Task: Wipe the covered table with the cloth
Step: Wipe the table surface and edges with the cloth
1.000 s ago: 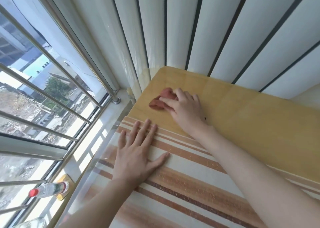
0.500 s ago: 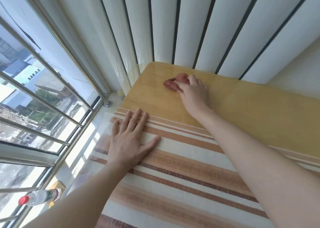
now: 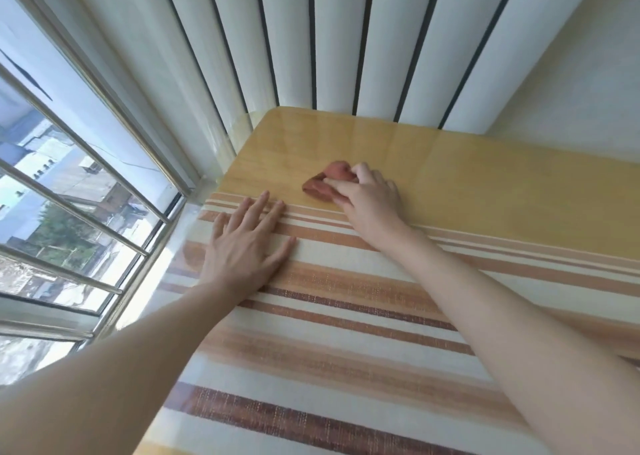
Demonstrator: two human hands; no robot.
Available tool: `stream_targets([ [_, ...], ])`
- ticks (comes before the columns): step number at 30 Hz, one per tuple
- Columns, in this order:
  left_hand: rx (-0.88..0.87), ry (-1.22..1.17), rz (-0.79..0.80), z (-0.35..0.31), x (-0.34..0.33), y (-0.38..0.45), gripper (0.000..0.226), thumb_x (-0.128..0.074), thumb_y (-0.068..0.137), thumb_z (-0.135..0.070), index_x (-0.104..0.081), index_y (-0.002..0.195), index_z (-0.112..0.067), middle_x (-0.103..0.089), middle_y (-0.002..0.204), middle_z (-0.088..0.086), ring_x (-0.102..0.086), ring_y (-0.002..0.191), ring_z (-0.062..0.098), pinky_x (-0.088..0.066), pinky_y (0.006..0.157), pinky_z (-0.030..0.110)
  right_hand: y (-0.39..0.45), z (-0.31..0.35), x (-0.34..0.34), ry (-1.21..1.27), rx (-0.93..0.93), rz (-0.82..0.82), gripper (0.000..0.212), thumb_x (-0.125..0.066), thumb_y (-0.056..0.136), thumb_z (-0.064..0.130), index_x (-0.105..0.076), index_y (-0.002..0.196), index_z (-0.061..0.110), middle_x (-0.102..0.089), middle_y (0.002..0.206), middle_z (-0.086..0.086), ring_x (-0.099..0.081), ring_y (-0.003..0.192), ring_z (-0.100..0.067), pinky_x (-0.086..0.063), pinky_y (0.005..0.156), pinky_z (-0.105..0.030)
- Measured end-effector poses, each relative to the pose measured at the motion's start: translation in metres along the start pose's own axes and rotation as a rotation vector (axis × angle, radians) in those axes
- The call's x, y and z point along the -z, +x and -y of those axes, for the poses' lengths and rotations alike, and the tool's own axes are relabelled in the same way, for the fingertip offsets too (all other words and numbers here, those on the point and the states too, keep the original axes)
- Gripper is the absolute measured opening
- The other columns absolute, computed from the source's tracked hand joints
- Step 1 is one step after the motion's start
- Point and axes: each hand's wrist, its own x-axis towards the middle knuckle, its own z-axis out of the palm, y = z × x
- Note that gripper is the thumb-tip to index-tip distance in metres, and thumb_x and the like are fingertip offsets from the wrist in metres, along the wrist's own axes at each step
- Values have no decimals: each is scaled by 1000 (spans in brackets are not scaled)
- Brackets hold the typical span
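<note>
On the yellow table (image 3: 485, 184), the right hand (image 3: 370, 198) presses down on the bunched pink cloth (image 3: 329, 181), fingers curled over it. The left hand (image 3: 246, 247) lies flat, fingers spread and holding nothing, on the striped cover (image 3: 346, 344).

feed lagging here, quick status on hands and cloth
Left hand flat on striped cover. Right hand pressing cloth on bare wood. Nothing in the way.

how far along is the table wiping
Nothing shows as finished: no wet or streaked patch tells wiped from unwiped. In hand: the right hand presses the reddish cloth on the glossy wood-coloured strip of the table, while the left hand lies flat on the striped cover. The striped area apparently remains.
</note>
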Motion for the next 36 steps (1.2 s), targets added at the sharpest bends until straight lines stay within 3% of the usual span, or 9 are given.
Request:
stream_targets([
  [2, -34, -4, 2, -6, 1, -3, 68, -10, 82, -65, -12, 145, -38, -7, 156, -10, -6, 143, 15, -5, 115, 41, -7, -34, 12, -17, -109, -43, 34, -50, 92, 29, -54, 126, 32, -49, 118, -7, -46, 103, -26, -35, 89, -37],
  [5, -49, -63, -30, -24, 1, -13, 67, -15, 84, -64, -18, 144, -36, -12, 156, -9, -11, 142, 14, -9, 115, 38, -28, -88, 33, -64, -427, -176, 29, -48, 94, 29, -59, 120, 26, -48, 112, -10, -46, 99, -29, -40, 89, -42],
  [8, -89, -122, -21, -41, -1, -26, 69, -18, 83, -66, -22, 144, -35, -13, 155, -9, -12, 142, 14, -11, 116, 38, -43, -86, 32, -105, -570, -205, 28, -45, 95, 29, -59, 118, 23, -46, 117, -12, -43, 104, -32, -36, 92, -42],
  [14, -91, -82, 13, -52, -10, -49, 73, -15, 80, -70, -20, 144, -34, -13, 155, -9, -6, 143, 13, -9, 116, 39, -85, -9, 12, -36, -277, -112, 33, -50, 93, 24, -54, 125, 29, -48, 118, -7, -43, 105, -28, -34, 89, -39],
  [18, -98, -77, 28, -63, -9, -59, 77, -13, 78, -71, -21, 144, -32, -13, 155, -8, -8, 143, 16, -9, 116, 40, -109, -2, 20, -54, -124, -5, 40, -48, 94, 26, -45, 133, 35, -44, 125, -4, -40, 112, -25, -31, 89, -35],
  [25, -135, -52, 30, -90, -3, -45, 76, -10, 78, -70, -18, 145, -33, -9, 156, -7, -5, 143, 15, -5, 116, 39, -110, -76, 48, -144, -343, -34, 36, -44, 96, 31, -46, 132, 37, -46, 116, -5, -42, 103, -25, -36, 85, -35],
  [36, -142, -57, 82, -136, -21, 29, 77, -8, 75, -76, -7, 144, -42, 1, 157, -9, 5, 143, 14, 2, 115, 40, -53, -144, 56, -198, -406, -91, 34, -42, 96, 35, -46, 129, 40, -44, 119, -6, -41, 104, -27, -33, 84, -36],
])
